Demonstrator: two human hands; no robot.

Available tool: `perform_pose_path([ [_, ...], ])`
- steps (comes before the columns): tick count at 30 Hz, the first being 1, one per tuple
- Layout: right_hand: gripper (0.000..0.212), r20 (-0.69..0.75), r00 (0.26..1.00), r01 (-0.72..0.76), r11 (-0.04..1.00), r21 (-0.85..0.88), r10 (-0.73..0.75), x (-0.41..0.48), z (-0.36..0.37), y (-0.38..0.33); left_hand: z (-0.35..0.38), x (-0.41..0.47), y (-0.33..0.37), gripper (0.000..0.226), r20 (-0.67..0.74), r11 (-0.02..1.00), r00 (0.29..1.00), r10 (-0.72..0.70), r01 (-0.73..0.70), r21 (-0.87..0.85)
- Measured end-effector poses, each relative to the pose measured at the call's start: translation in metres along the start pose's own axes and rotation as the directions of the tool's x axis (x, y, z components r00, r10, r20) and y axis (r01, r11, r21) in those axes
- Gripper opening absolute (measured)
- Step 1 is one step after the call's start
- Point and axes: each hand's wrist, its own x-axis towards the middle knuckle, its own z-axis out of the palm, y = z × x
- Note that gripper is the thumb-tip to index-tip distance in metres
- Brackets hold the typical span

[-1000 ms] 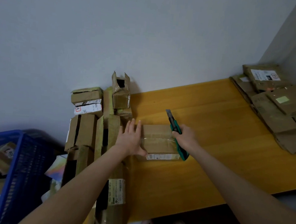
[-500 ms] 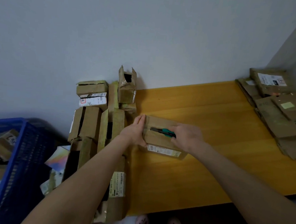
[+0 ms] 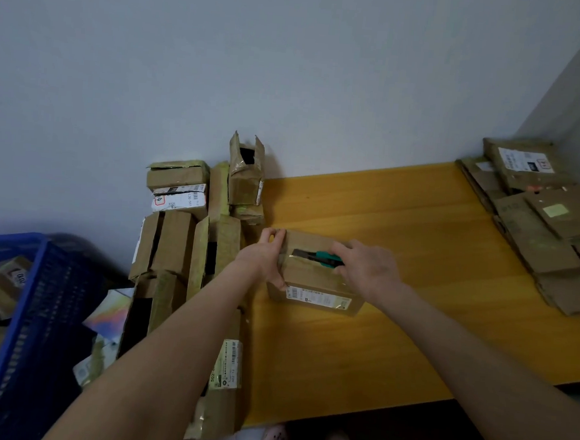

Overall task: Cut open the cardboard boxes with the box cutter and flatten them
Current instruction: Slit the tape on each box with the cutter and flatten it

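Slitting the box (image 3: 315,280) top: right hand (image 3: 369,270) grips the cutter (image 3: 318,257), left hand (image 3: 266,260) clasps the box end. Keep the blade shallow and the bracing fingers (image 3: 275,235) outside its path.

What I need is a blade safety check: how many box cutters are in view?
1. The green box cutter is in the right hand, blade against the top of the cardboard box that the left hand holds. More could be hidden among the stacked boxes.
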Motion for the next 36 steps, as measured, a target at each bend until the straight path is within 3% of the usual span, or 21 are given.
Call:
perform_pose_path([
  [10, 0.033, -0.049, 0.998, 0.043, 0.999, -0.013, -0.043, -0.002, -0.002, 0.002, 0.0, -0.003, 0.002, 0.133, 0.013, 1.0, 1.0, 0.01, -0.01, 0.011],
  [24, 0.04, -0.014, 1.0, 0.022, 0.999, 0.026, -0.021, 0.0, 0.0, 0.009, 0.001, -0.002, 0.003, 0.129, -0.009, 0.999, 1.0, 0.004, -0.003, 0.048],
  [36, 0.038, -0.047, 0.995, 0.078, 0.992, -0.099, -0.083, 0.004, 0.001, -0.002, 0.0, -0.003, 0.006, 0.128, -0.05, 0.992, 0.998, -0.024, 0.03, 0.122],
])
